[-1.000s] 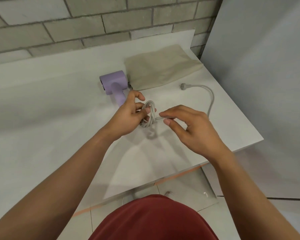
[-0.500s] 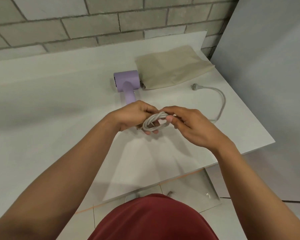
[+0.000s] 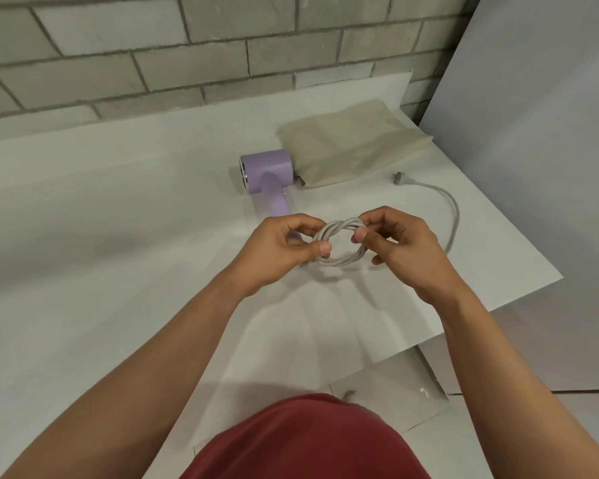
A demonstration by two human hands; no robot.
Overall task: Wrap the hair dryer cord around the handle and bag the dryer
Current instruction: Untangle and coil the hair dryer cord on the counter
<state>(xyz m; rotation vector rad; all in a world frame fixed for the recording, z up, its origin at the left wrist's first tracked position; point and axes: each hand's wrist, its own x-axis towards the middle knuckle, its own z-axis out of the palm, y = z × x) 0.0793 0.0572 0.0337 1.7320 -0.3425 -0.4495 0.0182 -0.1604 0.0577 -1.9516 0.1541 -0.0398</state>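
— Two hands, nearest you. What has each got?

— Both pinch the same coil. The left hand [image 3: 277, 250] has thumb and fingers closed on the left side of the grey cord [image 3: 339, 243], which is wound into a small ring of several turns; the right hand [image 3: 400, 248] grips the right side the same way. The ring is held just above the white table [image 3: 118, 271].

— And the rest of the cord?

— From behind the right hand it curves out along the table to the plug [image 3: 396, 177], lying free.

— The dryer?

— The lilac hair dryer [image 3: 267, 174] lies on the table beyond the left hand, handle toward the person. Just behind it, touching its right end, lies the beige cloth bag [image 3: 353, 143], flat, near the brick wall [image 3: 222, 46].
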